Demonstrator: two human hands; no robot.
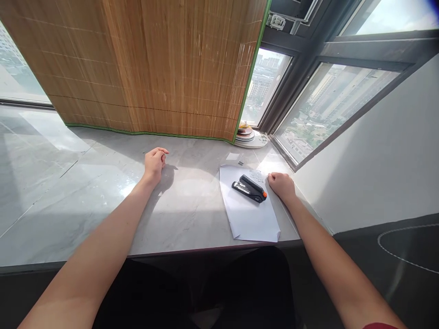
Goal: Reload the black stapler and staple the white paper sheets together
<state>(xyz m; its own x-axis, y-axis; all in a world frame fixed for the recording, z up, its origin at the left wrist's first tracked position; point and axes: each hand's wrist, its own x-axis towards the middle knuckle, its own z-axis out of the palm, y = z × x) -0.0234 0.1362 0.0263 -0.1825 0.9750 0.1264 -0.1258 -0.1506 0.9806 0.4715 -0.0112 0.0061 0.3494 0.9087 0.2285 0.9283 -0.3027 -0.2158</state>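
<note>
My left hand (156,163) rests on the marble-patterned sill, its fingers curled in with the index finger poking out a little; nothing shows in it. Farther right, my right hand (281,185) lies as a closed fist against the right edge of some white paper (252,219). On that paper sits a black stapler (249,188) with an orange tip, lying at a slant. Neither hand touches the stapler. Faint print or drawing marks the paper's upper right part. Just beyond it are small dark pieces (240,163), too small to name, and a pale square (232,156).
A bamboo blind (154,68) with green edging hangs over the back of the sill (192,219). Stacked plates (252,138) stand in the far corner by the window frame (298,82). A white wall (377,151) bounds the right side.
</note>
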